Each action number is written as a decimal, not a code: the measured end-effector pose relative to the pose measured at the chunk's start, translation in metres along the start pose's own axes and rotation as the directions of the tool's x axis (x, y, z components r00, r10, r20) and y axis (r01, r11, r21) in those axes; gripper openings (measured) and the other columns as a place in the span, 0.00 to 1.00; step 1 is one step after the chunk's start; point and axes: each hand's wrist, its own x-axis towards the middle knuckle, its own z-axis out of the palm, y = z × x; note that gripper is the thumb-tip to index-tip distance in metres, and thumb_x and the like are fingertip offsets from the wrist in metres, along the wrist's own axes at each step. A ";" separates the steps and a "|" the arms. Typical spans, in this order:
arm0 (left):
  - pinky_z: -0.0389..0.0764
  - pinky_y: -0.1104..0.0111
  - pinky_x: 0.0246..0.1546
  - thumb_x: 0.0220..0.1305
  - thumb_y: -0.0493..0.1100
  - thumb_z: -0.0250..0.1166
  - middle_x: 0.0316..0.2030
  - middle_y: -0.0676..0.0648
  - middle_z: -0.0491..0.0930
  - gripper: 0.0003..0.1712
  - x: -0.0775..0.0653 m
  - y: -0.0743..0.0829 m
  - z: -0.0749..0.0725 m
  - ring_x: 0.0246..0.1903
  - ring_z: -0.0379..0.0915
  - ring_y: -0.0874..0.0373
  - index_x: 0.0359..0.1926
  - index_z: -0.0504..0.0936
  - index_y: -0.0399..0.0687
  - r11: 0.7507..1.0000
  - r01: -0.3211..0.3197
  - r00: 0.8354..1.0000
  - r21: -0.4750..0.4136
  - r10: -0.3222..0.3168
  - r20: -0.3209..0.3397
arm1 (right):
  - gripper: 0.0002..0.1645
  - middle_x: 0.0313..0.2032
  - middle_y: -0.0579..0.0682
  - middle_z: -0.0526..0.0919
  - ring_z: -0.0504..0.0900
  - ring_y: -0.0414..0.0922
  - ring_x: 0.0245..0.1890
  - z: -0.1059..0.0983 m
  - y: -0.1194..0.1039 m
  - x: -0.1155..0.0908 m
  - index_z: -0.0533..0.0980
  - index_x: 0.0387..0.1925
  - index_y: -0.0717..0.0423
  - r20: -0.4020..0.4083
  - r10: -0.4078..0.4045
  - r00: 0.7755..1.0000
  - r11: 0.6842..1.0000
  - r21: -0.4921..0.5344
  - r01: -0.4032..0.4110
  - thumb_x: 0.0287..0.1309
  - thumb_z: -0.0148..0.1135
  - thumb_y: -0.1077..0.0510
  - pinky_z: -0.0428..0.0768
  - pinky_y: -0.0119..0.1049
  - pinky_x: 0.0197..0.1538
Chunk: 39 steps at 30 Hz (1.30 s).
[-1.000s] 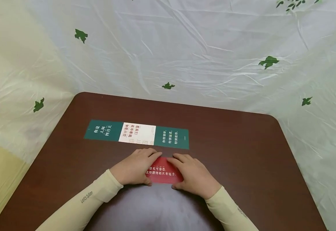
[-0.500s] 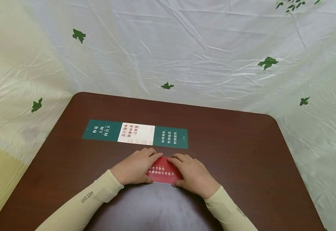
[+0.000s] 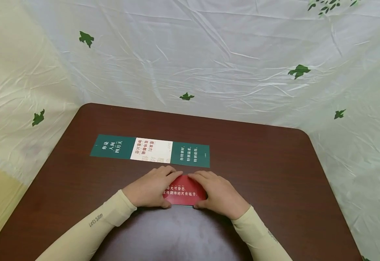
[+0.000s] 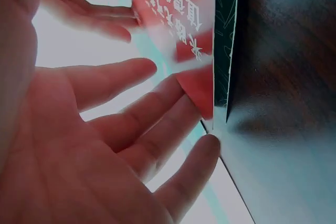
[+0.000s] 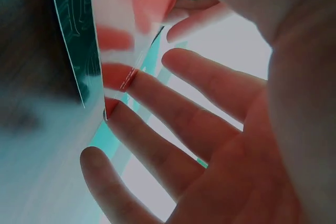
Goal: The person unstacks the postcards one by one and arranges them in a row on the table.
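A glossy red card [image 3: 184, 191] with white printed characters is held between both hands, close to the person's body. My left hand [image 3: 151, 188] grips its left end, index finger at the far edge and thumb at the near one. On the right end, my right hand [image 3: 221, 194] holds it the same way. Both wrist views show a dark green card [image 4: 226, 40] with fine line drawings along the red one, a narrow gap opening between them near the ends. In the right wrist view, fingertips [image 5: 118, 109] touch the red card's short edge.
Farther back on the brown table [image 3: 258, 163] lies a row of cards, edge to edge: a green card [image 3: 128, 148], a white card [image 3: 158, 145] and another green card [image 3: 203, 150]. White cloth [image 3: 229, 87] with green bird shapes hangs behind the table.
The head view has shifted slightly, so the table and row of cards appear a little more to the left. Both hands keep their grip on the red card, with little other movement.
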 end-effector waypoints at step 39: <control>0.62 0.51 0.74 0.57 0.63 0.81 0.78 0.49 0.71 0.62 0.199 0.038 0.000 0.75 0.68 0.52 0.85 0.61 0.50 0.999 0.036 0.997 0.028 -0.038 0.062 | 0.64 0.83 0.59 0.60 0.52 0.66 0.80 -0.042 0.163 0.005 0.53 0.87 0.50 -0.032 0.258 0.966 0.945 0.215 -0.245 0.51 0.73 0.63 0.66 0.76 0.73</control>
